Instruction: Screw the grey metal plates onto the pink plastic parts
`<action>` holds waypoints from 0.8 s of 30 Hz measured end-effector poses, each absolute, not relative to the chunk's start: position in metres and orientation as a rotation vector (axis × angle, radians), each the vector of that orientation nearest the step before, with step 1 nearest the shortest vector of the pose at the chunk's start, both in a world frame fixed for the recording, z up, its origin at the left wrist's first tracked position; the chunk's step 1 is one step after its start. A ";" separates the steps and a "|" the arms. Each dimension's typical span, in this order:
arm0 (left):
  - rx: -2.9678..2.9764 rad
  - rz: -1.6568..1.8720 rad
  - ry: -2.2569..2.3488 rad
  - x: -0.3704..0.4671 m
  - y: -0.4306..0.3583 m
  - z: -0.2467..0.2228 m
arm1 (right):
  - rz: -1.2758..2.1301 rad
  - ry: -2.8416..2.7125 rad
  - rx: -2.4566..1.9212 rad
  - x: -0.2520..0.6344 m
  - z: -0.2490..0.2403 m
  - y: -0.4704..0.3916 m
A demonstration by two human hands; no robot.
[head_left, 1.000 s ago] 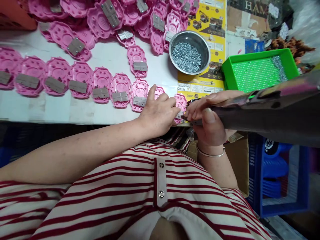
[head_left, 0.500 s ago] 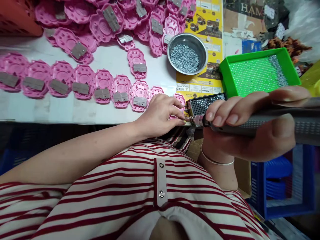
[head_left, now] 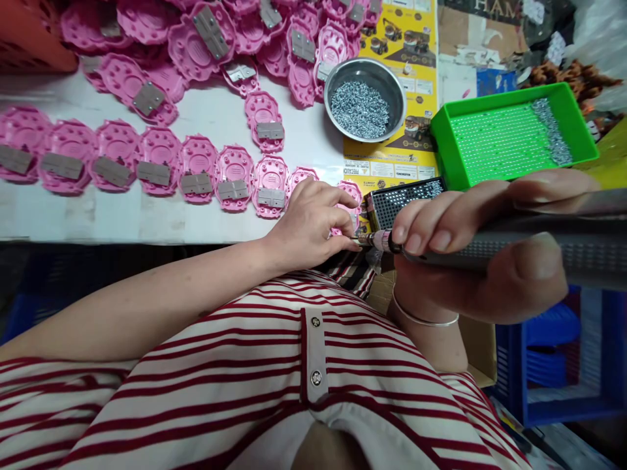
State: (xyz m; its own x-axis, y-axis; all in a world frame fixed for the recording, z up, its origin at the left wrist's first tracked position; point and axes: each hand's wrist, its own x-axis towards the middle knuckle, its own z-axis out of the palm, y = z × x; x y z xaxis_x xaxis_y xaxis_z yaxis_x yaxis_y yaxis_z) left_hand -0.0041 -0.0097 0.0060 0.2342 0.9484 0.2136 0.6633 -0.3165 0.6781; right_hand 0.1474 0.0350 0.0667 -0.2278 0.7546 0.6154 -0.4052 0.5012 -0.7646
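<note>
My right hand is wrapped round a dark power screwdriver, its bit pointing left. The bit's tip meets the thumb and fingertips of my left hand at the table's front edge. Those left fingers are pinched, and what they hold at the tip is too small to make out. Just beyond them lies a pink plastic part, partly covered by the fingers. Another pink part shows behind the knuckles. Beside the bit stands a small black perforated tray with screws.
A row of pink parts with grey metal plates runs left along the white table. More are piled behind. A steel bowl of screws and a green tray stand at the back right. Blue crates are below right.
The screwdriver and my right hand have shifted slightly left, and the bit's tip is closer in at my left fingertips. The view has moved a little.
</note>
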 end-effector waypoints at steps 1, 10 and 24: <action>2.066 0.836 1.474 -0.004 -0.010 0.006 | 1.081 -1.414 -0.246 0.144 0.065 0.035; 2.133 0.575 1.679 -0.007 -0.008 0.004 | 0.904 -1.345 -0.251 0.131 0.046 0.039; 2.154 0.492 1.703 -0.009 -0.004 0.003 | 0.943 -1.488 -0.512 0.129 -0.004 0.049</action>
